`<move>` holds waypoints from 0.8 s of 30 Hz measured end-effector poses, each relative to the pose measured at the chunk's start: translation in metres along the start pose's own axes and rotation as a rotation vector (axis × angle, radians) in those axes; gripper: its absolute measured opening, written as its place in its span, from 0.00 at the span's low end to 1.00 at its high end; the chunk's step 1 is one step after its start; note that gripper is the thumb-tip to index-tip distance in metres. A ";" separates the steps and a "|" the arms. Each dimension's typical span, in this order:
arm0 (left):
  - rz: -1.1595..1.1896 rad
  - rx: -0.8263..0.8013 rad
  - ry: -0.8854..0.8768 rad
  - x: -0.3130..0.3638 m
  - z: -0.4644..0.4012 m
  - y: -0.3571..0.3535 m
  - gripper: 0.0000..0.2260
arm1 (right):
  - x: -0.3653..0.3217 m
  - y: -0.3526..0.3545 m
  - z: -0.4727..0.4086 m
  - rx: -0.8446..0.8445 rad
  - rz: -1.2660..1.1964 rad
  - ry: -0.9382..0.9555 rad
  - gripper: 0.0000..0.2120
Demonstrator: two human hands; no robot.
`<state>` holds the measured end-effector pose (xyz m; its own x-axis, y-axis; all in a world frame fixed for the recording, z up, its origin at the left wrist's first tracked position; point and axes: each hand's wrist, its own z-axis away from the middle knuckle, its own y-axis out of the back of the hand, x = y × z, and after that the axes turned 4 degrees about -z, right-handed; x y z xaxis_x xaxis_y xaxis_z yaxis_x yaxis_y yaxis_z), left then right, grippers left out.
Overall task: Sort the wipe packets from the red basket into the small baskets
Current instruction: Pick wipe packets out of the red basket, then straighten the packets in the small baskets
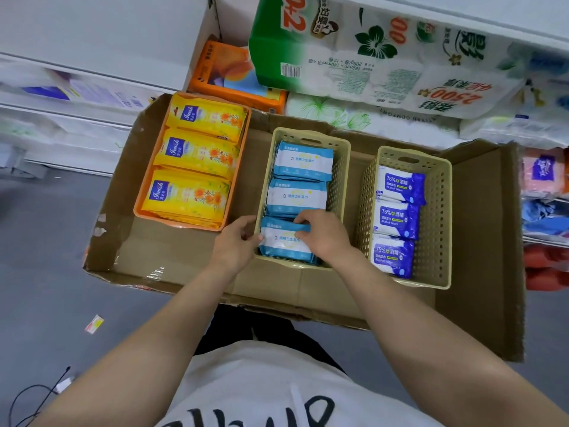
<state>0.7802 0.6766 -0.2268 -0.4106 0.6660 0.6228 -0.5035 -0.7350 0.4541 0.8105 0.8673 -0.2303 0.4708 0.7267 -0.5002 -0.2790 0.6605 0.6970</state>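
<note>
Both hands, L (235, 241) & R (320, 234), pinch opposite ends of light-blue wipe packet (284, 240) lying crosswise at middle basket's (340, 167) near end.

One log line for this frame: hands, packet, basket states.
left hand: holds light-blue packet | right hand: holds same packet | packet: near end of middle basket | orange basket, right basket: filled

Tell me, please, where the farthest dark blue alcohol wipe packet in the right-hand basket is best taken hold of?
Probably from above, pinching the long side edges of the farthest dark blue packet: it lies flat, label up, with open space on its right in the beige basket.
</note>
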 end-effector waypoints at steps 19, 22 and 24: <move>0.018 0.002 0.036 -0.002 -0.004 -0.004 0.21 | 0.005 -0.007 -0.006 0.053 0.162 0.087 0.13; -0.023 0.006 0.022 0.001 -0.003 -0.001 0.21 | -0.002 -0.005 -0.007 0.038 0.205 0.067 0.14; -0.050 0.010 -0.012 0.006 -0.003 0.004 0.21 | -0.008 -0.002 -0.008 0.018 0.240 0.025 0.14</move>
<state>0.7737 0.6778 -0.2235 -0.3760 0.7004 0.6067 -0.5155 -0.7022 0.4911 0.8007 0.8619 -0.2315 0.3722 0.8671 -0.3312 -0.3650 0.4648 0.8067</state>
